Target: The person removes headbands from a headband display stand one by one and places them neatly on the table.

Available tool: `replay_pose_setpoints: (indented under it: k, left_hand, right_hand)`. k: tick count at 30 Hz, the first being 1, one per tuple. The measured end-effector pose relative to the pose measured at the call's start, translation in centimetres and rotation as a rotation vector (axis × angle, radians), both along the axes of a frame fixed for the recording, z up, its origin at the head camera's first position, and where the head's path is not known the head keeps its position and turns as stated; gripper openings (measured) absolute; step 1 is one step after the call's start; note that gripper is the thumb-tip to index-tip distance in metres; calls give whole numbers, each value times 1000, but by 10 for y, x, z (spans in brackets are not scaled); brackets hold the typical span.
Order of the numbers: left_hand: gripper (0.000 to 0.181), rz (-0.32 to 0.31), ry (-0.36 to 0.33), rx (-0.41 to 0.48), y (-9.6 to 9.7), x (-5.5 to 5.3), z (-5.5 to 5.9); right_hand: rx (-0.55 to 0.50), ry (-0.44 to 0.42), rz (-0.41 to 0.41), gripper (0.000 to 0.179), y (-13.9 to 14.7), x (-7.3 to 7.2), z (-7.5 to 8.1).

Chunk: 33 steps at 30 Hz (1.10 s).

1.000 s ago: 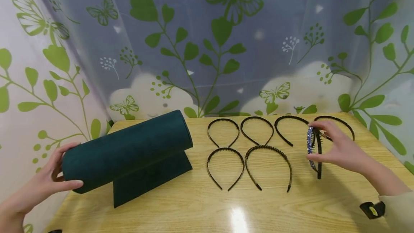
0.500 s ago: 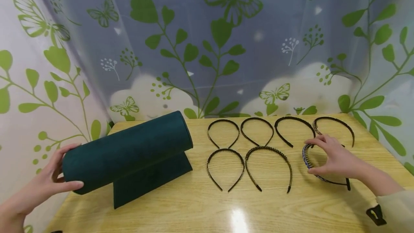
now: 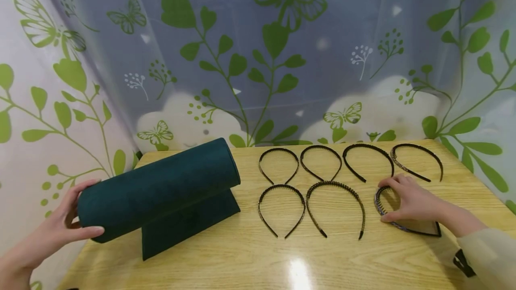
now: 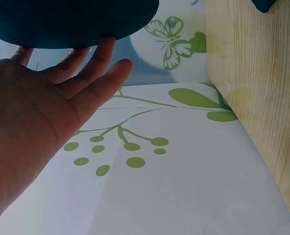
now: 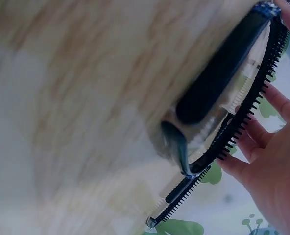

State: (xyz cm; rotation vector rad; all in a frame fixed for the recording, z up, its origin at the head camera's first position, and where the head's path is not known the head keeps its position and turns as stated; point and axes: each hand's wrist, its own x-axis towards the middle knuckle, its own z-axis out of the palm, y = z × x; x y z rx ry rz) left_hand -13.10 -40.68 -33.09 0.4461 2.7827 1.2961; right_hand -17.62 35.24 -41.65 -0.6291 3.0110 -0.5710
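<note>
My left hand (image 3: 60,223) grips the near left end of a dark green, velvety roll-shaped stand (image 3: 161,187), thumb on the front and fingers behind. The roll is tilted, with a flat flap (image 3: 189,227) below it. In the left wrist view the fingers (image 4: 101,58) reach to the rounded end. At the right, my right hand (image 3: 415,200) pinches a blue-glitter toothed headband (image 3: 378,200) between thumb and fingers. This headband lies low over the table, its tips toward the right; the hand hides part of it. The right wrist view shows its black teeth (image 5: 253,98) close up.
Several dark toothed headbands lie in two rows on the wooden table (image 3: 242,263), among them a front brown-black one (image 3: 360,200) and a back right one (image 3: 423,149). A leaf-and-butterfly patterned curtain (image 3: 225,57) hangs behind the table and along both sides.
My right hand has lowered the glitter headband toward the table and turned it from upright to nearly flat, below the back right headband. The left hand and the green stand stay put.
</note>
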Motion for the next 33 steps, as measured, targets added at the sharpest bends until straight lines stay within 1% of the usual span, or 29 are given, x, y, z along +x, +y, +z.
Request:
replay_pose_setpoints:
  k: [6,10,12,14,18,20,22,27,31,33]
  left_hand:
    - [94,-11,17,4,0,1,0]
    - [93,-10,16,7,1,0,1]
    - [93,-12,12,10,2,0,2]
    - [93,-14,9,13,2,-1,2]
    - [93,-13,8,12,3,0,2]
    - [93,-12,11,9,3,0,2]
    - [93,-9,12,9,2,1,2]
    - [93,-11,21,7,1,2,3]
    - [93,-11,23,8,2,2,4]
    - [93,-7,21,9,2,2,4]
  right_hand:
    - [15,-19,-33,82,-2,0,-2]
    - [24,-13,-57,86,-2,1,1]
    - [9,-7,-74,84,2,2,5]
    - [-26,3,-82,76,10,3,9]
    - [-100,-8,-69,52,32,6,15]
    - [-115,-13,-65,43,44,8,15]
    - [-111,-36,-82,36,54,10,14]
    - [-86,-84,-114,26,67,13,10]
    - [-97,-100,-85,22,70,14,5]
    - [-113,-78,-55,21,71,14,2]
